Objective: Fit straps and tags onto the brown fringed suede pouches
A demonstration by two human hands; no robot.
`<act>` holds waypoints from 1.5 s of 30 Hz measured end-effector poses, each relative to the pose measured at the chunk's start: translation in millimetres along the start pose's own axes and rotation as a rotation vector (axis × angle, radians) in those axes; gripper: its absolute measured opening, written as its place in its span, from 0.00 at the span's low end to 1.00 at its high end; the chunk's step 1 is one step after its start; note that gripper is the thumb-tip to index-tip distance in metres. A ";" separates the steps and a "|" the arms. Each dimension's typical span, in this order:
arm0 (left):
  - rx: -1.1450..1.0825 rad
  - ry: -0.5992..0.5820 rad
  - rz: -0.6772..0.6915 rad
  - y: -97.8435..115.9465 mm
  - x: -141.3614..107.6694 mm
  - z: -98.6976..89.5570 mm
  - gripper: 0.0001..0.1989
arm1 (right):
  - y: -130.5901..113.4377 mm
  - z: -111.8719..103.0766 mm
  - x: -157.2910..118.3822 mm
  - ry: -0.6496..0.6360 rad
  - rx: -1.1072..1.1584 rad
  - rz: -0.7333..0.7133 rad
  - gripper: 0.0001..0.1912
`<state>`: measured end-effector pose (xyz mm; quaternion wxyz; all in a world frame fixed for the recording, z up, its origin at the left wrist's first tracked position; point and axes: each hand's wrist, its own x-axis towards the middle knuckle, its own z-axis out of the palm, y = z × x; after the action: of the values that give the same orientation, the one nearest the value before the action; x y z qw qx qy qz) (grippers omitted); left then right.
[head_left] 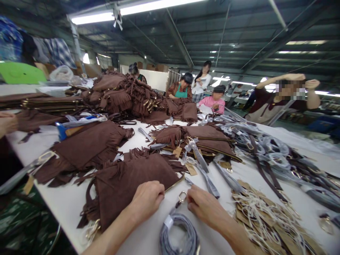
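Observation:
A dark brown suede bag with fringe (132, 175) lies before me, its gold zipper edge facing right. My left hand (148, 196) is closed on its near edge, with the fingers curled under and partly hidden. My right hand (200, 203) is closed just right of the zipper's end; what its fingers hold is hidden. Between my hands is the gold clasp (182, 197) of a coiled strap (179, 235) in clear wrapping, lying on the white table. Plastic-wrapped straps (204, 177) lie just beyond my right hand.
Brown paper tags with white strings (265, 216) are piled at right. Wrapped straps (273, 148) heap behind them. Another fringed bag (87, 145) lies left, and a big bag pile (124, 94) stands at the back. Another person's hand (7, 124) shows at far left; several co-workers are beyond.

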<state>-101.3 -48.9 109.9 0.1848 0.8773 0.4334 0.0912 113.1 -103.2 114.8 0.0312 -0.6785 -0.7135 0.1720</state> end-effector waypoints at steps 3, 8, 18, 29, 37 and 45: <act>-0.027 0.003 -0.002 -1.9 0.1 0.7 0.09 | 3.5 -5.2 -0.9 0.001 0.020 0.017 0.06; -0.130 0.041 -0.007 -3.1 -0.2 -0.8 0.09 | 9.2 -15.1 -0.7 0.116 0.191 -0.195 0.08; -0.370 0.204 0.052 9.4 3.0 -2.7 0.08 | -32.0 6.2 7.6 0.101 1.336 -0.161 0.16; -0.452 0.308 0.101 19.0 3.3 -10.9 0.09 | -36.7 19.9 15.9 0.211 0.879 -0.268 0.09; 0.172 0.031 -0.099 -8.4 -29.0 -16.6 0.09 | -8.9 12.2 17.8 0.130 1.041 -0.132 0.13; -0.164 0.196 -0.045 -31.6 -16.5 -63.7 0.10 | -19.9 21.9 17.9 0.339 0.436 -0.496 0.12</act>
<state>-154.7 -28.8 155.4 0.2149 0.8360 0.4602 0.2076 86.6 -90.5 96.6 0.3334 -0.4813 -0.7876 0.1923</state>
